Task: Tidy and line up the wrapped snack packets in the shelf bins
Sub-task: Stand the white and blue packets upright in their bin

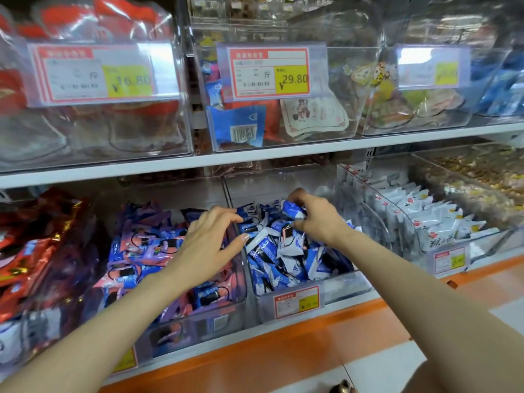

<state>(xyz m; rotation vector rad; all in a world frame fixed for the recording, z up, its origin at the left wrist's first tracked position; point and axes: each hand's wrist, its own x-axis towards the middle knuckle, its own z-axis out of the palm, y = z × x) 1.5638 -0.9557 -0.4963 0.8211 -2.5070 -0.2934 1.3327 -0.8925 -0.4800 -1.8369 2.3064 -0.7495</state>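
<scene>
Pinching a crinkled blue-and-white packet [295, 210], the right hand [317, 219] curls round it.

Bright even light, bin-front glare, blurred bowed edges

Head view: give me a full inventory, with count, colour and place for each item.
Blue packets: many, blue-white, lower middle bin.
Held packet: one, blue-white, above that bin.
Purple packets: many, purple-pink, lower bin left of middle.
Red packets: many, red, lower far left.
White packets: many, white, lower bin right of middle.
Upper bins: at least three, clear, top shelf, mixed packets inside.
Upper price tags: three, red-yellow, upper bin fronts.
Left hand: fingers extended, on Blue packets.
Right hand: pinches Held packet.
</scene>
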